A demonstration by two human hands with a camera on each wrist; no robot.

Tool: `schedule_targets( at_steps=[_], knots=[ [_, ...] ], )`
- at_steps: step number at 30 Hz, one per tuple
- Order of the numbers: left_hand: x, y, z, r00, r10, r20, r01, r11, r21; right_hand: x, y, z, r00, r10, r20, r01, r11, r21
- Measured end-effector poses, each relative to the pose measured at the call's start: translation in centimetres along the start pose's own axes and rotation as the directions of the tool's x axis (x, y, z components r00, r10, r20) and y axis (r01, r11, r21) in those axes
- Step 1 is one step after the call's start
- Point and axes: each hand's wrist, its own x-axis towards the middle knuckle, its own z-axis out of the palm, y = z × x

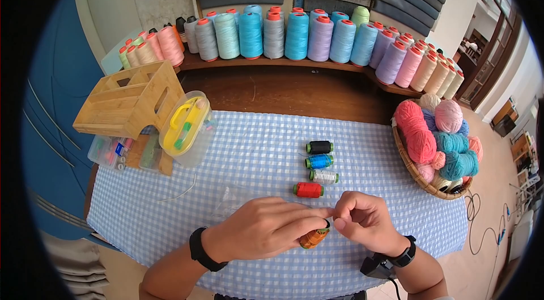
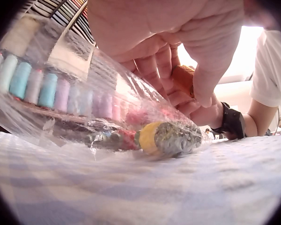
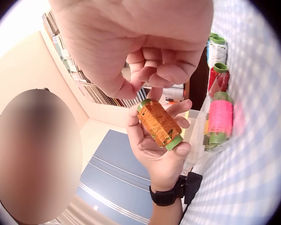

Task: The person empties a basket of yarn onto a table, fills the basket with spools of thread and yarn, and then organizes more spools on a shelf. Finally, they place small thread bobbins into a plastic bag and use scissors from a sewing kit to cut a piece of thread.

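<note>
My left hand [image 1: 272,222] holds an orange spool of thread [image 3: 159,123] with green ends, its fingers and thumb about the spool's sides. Close to one end of the spool is my right hand [image 1: 362,222], its fingers curled and the thumb tip near the index finger; I cannot tell whether a thread lies between them. Beyond the hands, a red spool [image 1: 309,189], a white spool [image 1: 324,176], a blue spool [image 1: 319,161] and a black spool [image 1: 319,147] lie in a column. Partly behind the left hand is a clear plastic bag [image 2: 114,101]; a yellow spool [image 2: 151,139] shows through it.
A blue-checked cloth [image 1: 255,130] covers the table. At left stand a wooden organizer [image 1: 122,101] and a plastic box with a yellow tray [image 1: 184,124]. A basket of yarn [image 1: 399,158] sits at right. Large thread cones [image 1: 273,39] line the back shelf.
</note>
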Motion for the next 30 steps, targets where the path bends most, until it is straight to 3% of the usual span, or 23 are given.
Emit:
schedule_targets(
  at_steps=[6, 14, 20, 23, 27, 30],
  knots=[
    [-0.01, -0.08, 0.09, 0.999, 0.018, -0.032, -0.019, 1.0, -0.01, 0.04, 0.27, 0.11, 1.0, 0.01, -0.029, -0.012, 0.998, -0.064],
    [-0.13, -0.76, 0.42, 0.985, 0.158, -0.075, -0.148, 0.982, 0.119, 0.13, 0.42, 0.33, 1.0, 0.008, -0.007, -0.008, 0.995, -0.095],
    [-0.39, -0.48, -0.16, 0.99, 0.138, 0.031, -0.141, 0.98, 0.14, 0.16, 0.57, 0.38, 1.0, 0.021, 0.013, -0.019, 0.993, -0.114],
    [-0.55, -0.82, 0.43, 0.989, 0.144, -0.018, -0.14, 0.98, 0.143, 0.16, 0.55, 0.17, 0.996, 0.082, 0.044, -0.077, 0.991, -0.108],
    [-0.77, -0.82, 0.41, 0.995, 0.1, 0.028, -0.103, 0.988, 0.114, 0.13, 0.55, 0.15, 0.993, 0.097, 0.062, -0.093, 0.993, -0.072],
    [-0.81, -0.87, 0.71, 0.997, 0.063, -0.036, -0.061, 0.996, 0.058, 0.16, 0.42, 0.24, 0.99, 0.127, 0.062, -0.126, 0.992, -0.019]
  ],
)
